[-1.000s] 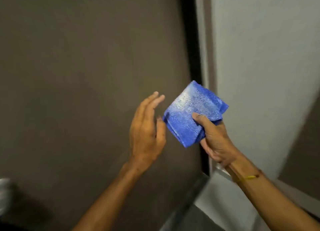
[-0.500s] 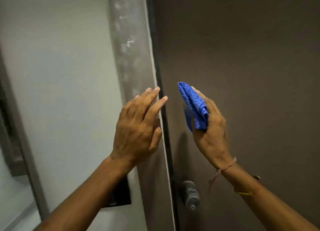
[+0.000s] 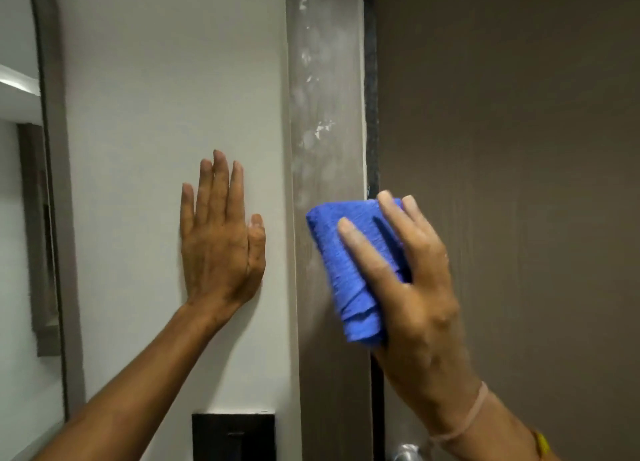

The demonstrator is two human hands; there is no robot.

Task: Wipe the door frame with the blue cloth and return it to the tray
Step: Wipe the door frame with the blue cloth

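The door frame [image 3: 327, 114] is a grey-brown vertical strip with white smudges and dusty patches on its upper part. A folded blue cloth [image 3: 349, 270] lies pressed flat against the frame at mid height. My right hand [image 3: 415, 287] covers the cloth's right side, fingers spread over it, holding it to the frame. My left hand [image 3: 221, 239] rests flat on the white wall to the left of the frame, fingers together and pointing up, holding nothing. No tray is in view.
The dark brown door [image 3: 502, 183] fills the right side, with a metal knob [image 3: 405, 455] at the bottom edge. A black switch plate [image 3: 233, 436] sits on the white wall [image 3: 156, 97] below my left hand. A grey-framed opening [image 3: 52, 183] runs down the far left.
The view has swung left and closer to the frame. My right hand has brought the cloth from beside the door onto the frame. My left hand has moved from the frame edge onto the wall.
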